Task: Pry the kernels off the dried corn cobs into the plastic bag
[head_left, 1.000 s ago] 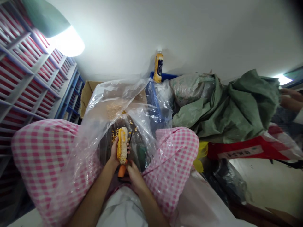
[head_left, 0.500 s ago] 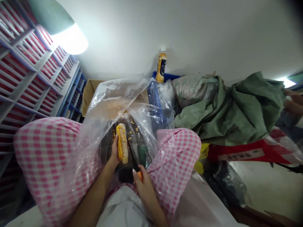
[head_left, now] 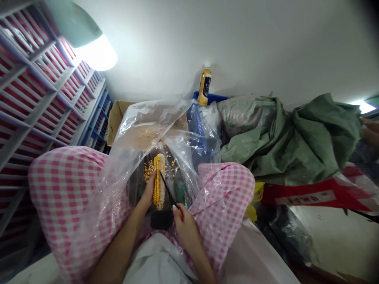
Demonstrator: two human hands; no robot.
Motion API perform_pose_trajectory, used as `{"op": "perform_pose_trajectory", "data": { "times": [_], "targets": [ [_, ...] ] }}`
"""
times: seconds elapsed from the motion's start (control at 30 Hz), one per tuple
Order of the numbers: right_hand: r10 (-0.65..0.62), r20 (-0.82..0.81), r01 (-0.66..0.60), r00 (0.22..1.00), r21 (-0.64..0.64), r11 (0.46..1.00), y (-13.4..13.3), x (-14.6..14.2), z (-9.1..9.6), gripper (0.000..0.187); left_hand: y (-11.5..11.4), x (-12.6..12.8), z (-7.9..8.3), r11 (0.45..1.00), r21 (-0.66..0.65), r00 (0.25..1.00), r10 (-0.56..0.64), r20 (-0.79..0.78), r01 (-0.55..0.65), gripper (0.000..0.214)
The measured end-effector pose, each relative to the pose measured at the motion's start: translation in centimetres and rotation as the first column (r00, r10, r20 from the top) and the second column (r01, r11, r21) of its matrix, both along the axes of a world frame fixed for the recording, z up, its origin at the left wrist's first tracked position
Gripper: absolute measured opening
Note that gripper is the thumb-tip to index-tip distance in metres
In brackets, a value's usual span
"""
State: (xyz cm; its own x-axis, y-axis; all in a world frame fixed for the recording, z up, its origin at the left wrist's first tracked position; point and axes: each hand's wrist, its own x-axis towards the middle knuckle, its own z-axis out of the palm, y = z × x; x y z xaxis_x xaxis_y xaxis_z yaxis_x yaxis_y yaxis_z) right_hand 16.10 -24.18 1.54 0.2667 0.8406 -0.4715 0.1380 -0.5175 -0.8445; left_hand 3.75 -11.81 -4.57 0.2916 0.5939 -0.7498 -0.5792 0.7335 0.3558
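My left hand (head_left: 149, 188) is closed round the left side of a corn cob (head_left: 158, 183), held upright over my lap. Yellow kernels cover the cob's left side, while its right side is pale and stripped. My right hand (head_left: 184, 223) grips an orange-handled tool (head_left: 180, 213) with a long, thin dark shaft; its exact kind is unclear. The tip of that shaft touches or nearly touches the cob's stripped side. Loose kernels (head_left: 149, 170) lie beyond the cob, on dark material inside a clear plastic sheet (head_left: 118, 157) spread between my knees.
A cardboard box (head_left: 114, 118) stands ahead, partly under the plastic. Behind it, a yellow bottle (head_left: 205, 86) stands by a blue bin (head_left: 195, 96). Slatted crates (head_left: 44, 86) rise at left below a bright lamp (head_left: 99, 53). Green cloth (head_left: 304, 138) heaps at right, above a red bag (head_left: 272, 195).
The cob has turned so more yellow kernels face me. My right hand has shifted slightly right, and the tool's tip has come against the cob. More loose kernels show. The view has shifted slightly.
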Motion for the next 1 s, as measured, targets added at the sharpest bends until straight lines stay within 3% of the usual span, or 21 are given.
{"op": "perform_pose_trajectory", "data": {
  "times": [0.13,0.27,0.4,0.57,0.7,0.83,1.0],
  "targets": [
    [-0.026,0.039,0.027,0.999,-0.027,0.999,0.4,-0.2,-0.4,0.036,0.0,0.1,0.1,0.998,0.044,0.99,-0.033,-0.135,0.039,0.049],
    [0.064,0.082,-0.061,0.995,-0.04,0.997,0.6,-0.2,-0.6,0.037,-0.1,0.2,0.4,0.997,0.035,0.987,-0.06,-0.15,0.066,0.051],
    [0.033,0.045,-0.028,0.998,-0.097,0.995,1.0,-0.3,-0.9,0.04,-0.2,0.4,0.5,0.995,0.043,0.983,-0.082,-0.165,0.09,0.048],
    [0.12,0.061,-0.116,0.991,-0.065,0.991,1.3,-0.2,-1.0,0.036,-0.3,0.6,0.6,0.99,0.061,0.98,-0.119,-0.157,0.13,0.051],
    [0.083,0.082,-0.075,0.993,-0.093,0.993,1.6,-0.1,-1.2,0.036,-0.3,0.6,0.7,0.991,0.018,0.985,-0.126,-0.115,0.129,0.051],
    [0.015,-0.001,-0.015,1.0,-0.091,0.996,1.9,-0.1,-1.6,0.033,-0.2,0.5,0.8,0.996,-0.009,0.992,-0.09,-0.094,0.089,0.048],
    [0.051,-0.1,-0.062,0.994,-0.102,0.993,1.7,-0.2,-1.6,0.028,-0.2,0.7,1.4,0.994,-0.044,0.994,-0.101,-0.047,0.099,0.048]
  ]
}}
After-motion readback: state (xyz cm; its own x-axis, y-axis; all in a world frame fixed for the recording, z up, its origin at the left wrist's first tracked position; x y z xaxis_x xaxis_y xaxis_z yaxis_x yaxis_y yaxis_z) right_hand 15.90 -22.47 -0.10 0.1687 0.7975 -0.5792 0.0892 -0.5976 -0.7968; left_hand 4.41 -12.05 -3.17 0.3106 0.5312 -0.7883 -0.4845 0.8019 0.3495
